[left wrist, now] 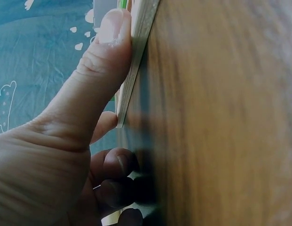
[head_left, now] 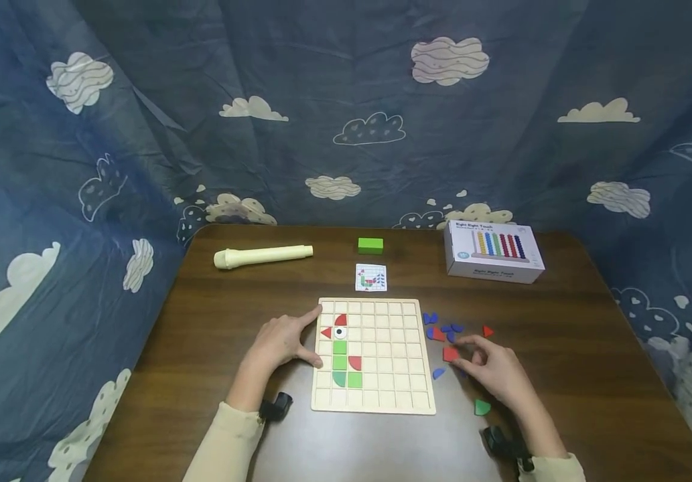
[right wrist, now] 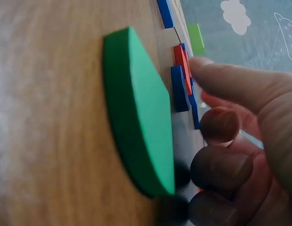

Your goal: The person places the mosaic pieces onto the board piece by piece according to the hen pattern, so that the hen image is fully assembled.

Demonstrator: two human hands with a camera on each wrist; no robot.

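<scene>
A square wooden grid board (head_left: 388, 355) lies mid-table. My left hand (head_left: 278, 340) is at its left edge, thumb and index finger spread along it; in the left wrist view the thumb (left wrist: 106, 59) presses the board's side (left wrist: 138, 52). Red, green and white-eyed pieces (head_left: 339, 332) sit in the grid's left columns. Right of the board, my right hand (head_left: 493, 368) pinches a red square piece (head_left: 451, 354) between thumb and index finger. A green rounded piece (right wrist: 141, 113) lies near that wrist. Several blue pieces (head_left: 456, 328) and a red triangle (head_left: 488, 331) lie about the fingers.
Behind the board lies a small pattern card (head_left: 371, 277), with a green block (head_left: 370, 246) beyond it. A cream tapered stick (head_left: 263, 256) rests at the back left. At the back right is a white box (head_left: 493, 252) with an abacus picture. A cloud-patterned blue cloth surrounds the table.
</scene>
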